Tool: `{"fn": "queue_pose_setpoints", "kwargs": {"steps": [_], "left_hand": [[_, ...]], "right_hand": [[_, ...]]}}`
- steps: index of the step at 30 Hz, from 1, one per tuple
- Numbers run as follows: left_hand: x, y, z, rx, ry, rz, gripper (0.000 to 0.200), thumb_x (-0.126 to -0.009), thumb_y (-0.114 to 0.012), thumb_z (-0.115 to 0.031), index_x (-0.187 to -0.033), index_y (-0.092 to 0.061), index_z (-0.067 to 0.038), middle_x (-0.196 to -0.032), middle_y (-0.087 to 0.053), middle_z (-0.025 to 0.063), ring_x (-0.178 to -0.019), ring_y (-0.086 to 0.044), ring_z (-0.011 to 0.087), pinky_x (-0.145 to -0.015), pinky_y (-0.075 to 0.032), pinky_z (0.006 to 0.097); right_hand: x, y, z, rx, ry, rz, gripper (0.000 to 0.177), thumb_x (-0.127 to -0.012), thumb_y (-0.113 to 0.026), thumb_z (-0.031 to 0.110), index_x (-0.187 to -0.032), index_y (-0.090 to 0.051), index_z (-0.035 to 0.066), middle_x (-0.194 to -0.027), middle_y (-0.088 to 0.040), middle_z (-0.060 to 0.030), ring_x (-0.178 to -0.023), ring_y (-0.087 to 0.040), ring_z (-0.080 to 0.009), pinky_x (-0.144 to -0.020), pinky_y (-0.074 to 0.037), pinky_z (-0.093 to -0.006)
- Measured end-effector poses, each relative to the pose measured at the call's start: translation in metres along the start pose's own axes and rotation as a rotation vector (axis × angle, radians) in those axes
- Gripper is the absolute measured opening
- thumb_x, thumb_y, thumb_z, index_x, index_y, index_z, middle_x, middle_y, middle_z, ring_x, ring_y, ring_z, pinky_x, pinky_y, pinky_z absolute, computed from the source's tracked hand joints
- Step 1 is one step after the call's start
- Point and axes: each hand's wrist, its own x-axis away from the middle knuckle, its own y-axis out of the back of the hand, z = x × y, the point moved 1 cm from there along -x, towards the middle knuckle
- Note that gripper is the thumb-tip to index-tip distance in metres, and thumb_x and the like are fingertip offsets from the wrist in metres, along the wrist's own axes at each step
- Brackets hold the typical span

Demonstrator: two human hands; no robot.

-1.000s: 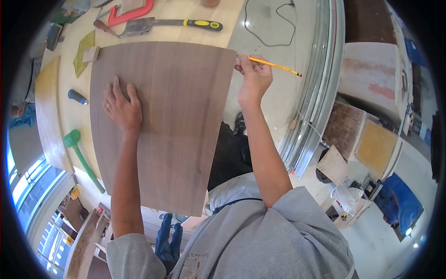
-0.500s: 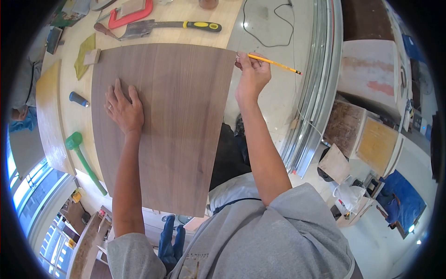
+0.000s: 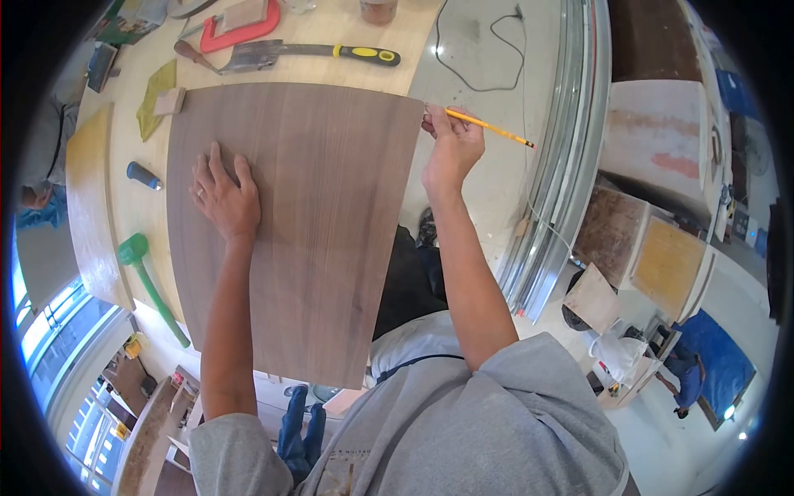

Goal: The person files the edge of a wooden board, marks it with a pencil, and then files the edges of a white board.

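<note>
A brown wood-grain board (image 3: 322,207) lies on the light wooden table (image 3: 331,25). My left hand (image 3: 227,198) rests on the board's left part, palm down with the fingers spread. At the board's far right corner is my right hand (image 3: 453,145), its fingers closed around a yellow pencil (image 3: 496,131). The pencil's dark eraser end points right; whatever is at the fingertips by the corner is too small to make out. Beyond the board's far edge lies a saw-like tool with a black and yellow handle (image 3: 368,55).
A red clamp (image 3: 240,31), a small wood block (image 3: 169,102), yellow-green sandpaper (image 3: 155,97), a blue-handled tool (image 3: 144,175) and a green mallet (image 3: 153,285) surround the board. Metal rails (image 3: 554,182) stand right. Another person (image 3: 685,372) is at far right.
The view has shifted slightly, so the table items appear a little lower. The pencil slants more steeply in my right hand. The person at far right appears in a different posture. My left hand stays on the board.
</note>
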Motion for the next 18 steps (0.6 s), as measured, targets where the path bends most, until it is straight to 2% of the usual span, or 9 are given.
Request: {"fn": "queue_pose_setpoints", "kwargs": {"steps": [10,13,16,18], "left_hand": [[-0.0001,0.0003,0.0001,0.015,-0.001,0.008,0.063,-0.109,-0.052,-0.050,-0.162,-0.049,-0.017,-0.167,-0.044,0.0202,-0.159,-0.033,0.0394,-0.131,-0.019,0.0579],[0.0000,0.0009,-0.0023,-0.034,-0.013,-0.024,0.061,-0.110,-0.051,-0.049,-0.161,-0.051,-0.018,-0.166,-0.046,0.0185,-0.155,-0.039,0.0376,-0.129,-0.024,0.0524],[0.0017,0.0008,-0.0012,-0.032,-0.018,-0.022,0.061,-0.110,-0.051,-0.049,-0.162,-0.051,-0.018,-0.166,-0.046,0.0188,-0.155,-0.039,0.0385,-0.129,-0.024,0.0525],[0.0004,0.0011,-0.0006,-0.009,-0.015,-0.003,0.062,-0.109,-0.051,-0.050,-0.162,-0.050,-0.017,-0.167,-0.045,0.0201,-0.157,-0.035,0.0398,-0.130,-0.021,0.0559]], "right_hand": [[-0.0038,0.0004,0.0022,0.006,0.004,0.024,0.029,-0.095,-0.078,-0.001,-0.116,-0.059,-0.004,-0.099,-0.075,-0.0151,-0.086,-0.074,-0.0201,-0.083,-0.063,-0.0350],[-0.0022,0.0005,0.0026,-0.013,-0.007,0.009,0.027,-0.095,-0.078,-0.001,-0.115,-0.060,-0.004,-0.097,-0.075,-0.0147,-0.085,-0.074,-0.0194,-0.083,-0.063,-0.0347],[-0.0032,0.0014,0.0021,-0.009,-0.014,0.019,0.029,-0.095,-0.077,-0.002,-0.117,-0.058,-0.004,-0.101,-0.075,-0.0161,-0.088,-0.075,-0.0217,-0.084,-0.064,-0.0366],[-0.0037,0.0015,0.0022,-0.018,-0.020,0.029,0.030,-0.095,-0.077,-0.003,-0.118,-0.058,-0.004,-0.103,-0.075,-0.0166,-0.089,-0.076,-0.0227,-0.085,-0.064,-0.0376]]}}
